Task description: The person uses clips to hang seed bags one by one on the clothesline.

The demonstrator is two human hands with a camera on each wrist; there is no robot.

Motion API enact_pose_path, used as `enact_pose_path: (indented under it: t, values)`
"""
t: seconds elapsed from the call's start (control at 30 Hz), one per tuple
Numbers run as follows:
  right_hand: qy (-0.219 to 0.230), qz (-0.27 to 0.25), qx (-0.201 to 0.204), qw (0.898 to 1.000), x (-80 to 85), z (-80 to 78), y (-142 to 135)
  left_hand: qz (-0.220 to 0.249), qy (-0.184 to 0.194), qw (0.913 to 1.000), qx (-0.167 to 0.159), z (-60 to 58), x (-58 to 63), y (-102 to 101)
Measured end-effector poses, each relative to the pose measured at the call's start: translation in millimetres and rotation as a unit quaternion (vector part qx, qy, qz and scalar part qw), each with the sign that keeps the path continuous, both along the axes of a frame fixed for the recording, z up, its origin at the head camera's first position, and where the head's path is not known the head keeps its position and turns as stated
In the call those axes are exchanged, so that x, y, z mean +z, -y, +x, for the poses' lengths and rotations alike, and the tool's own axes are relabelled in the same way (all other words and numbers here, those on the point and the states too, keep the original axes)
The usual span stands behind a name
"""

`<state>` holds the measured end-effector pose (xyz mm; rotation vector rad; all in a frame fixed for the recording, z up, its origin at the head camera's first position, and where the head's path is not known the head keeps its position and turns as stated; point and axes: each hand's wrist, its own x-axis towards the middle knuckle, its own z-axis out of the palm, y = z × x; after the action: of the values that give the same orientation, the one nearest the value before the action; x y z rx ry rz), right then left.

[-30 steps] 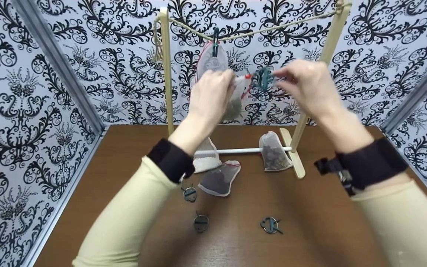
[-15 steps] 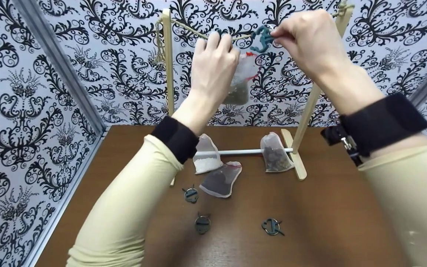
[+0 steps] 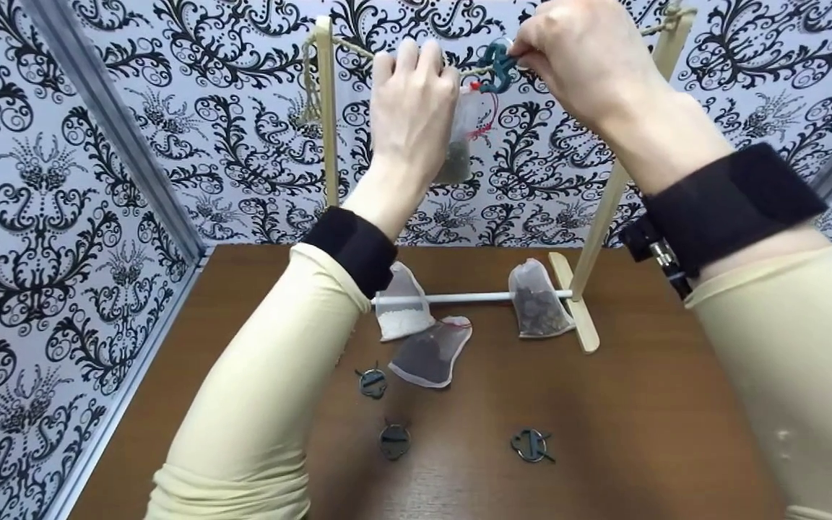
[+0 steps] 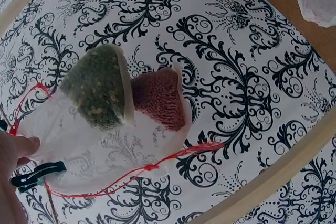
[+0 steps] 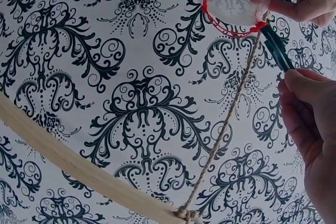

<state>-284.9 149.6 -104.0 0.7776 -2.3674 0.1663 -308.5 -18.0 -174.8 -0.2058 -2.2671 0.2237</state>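
Note:
My left hand (image 3: 416, 101) pinches the top of a white mesh drawstring bag (image 4: 97, 87) with green contents, at the rope (image 5: 231, 108). My right hand (image 3: 589, 58) pinches a dark teal clip (image 5: 275, 48) whose far end is right at the bag's red cord knot by the rope. Behind the green-filled bag hangs another mesh bag with dark red contents (image 4: 163, 100). A second teal clip (image 4: 42, 174) is at that bag's top on the rope, mostly hidden behind my left hand in the head view.
Wooden posts (image 3: 327, 123) carry the rope, with a white crossbar (image 3: 470, 297) low between them. Mesh bags with white grains (image 3: 403, 321), dark contents (image 3: 423, 357) and brownish pieces (image 3: 537, 310) lie on the brown table. Three clips with rings, one nearest the right (image 3: 531, 445), lie in front.
Both hands have risen to the rope, carrying the green-filled bag and the clip up. The clip has since moved left against the bag's red knot.

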Motion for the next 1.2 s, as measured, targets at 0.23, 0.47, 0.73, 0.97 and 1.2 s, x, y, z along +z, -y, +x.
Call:
enact_pose_path:
  t: [0.23, 0.47, 0.73, 0.97, 1.2]
  values:
    - [-0.03, 0.038, -0.006, 0.999, 0.0, -4.2, 5.7, 0.061, -0.012, 0.9977, -0.028, -5.0, 1.4, -3.2]
    - [-0.05, 0.057, -0.026, 0.997, -1.5, -5.0, 13.6, 0.087, -0.022, 0.9943, -0.058, -5.9, 1.6, -5.9]
    - [-0.072, 0.107, -0.034, 0.991, -1.7, -1.8, 23.3, 0.081, -0.017, 0.9962, -0.027, -8.9, 2.2, -6.6]
    - [-0.029, 0.129, -0.073, 0.989, -5.1, -7.8, 28.1, 0.067, -0.01, 0.9976, -0.013, -12.5, 1.9, -9.5]
    - [0.007, 0.084, -0.055, 0.995, -12.2, -13.3, 25.4, 0.06, -0.017, 0.998, -0.011, -16.5, -0.1, -8.8]
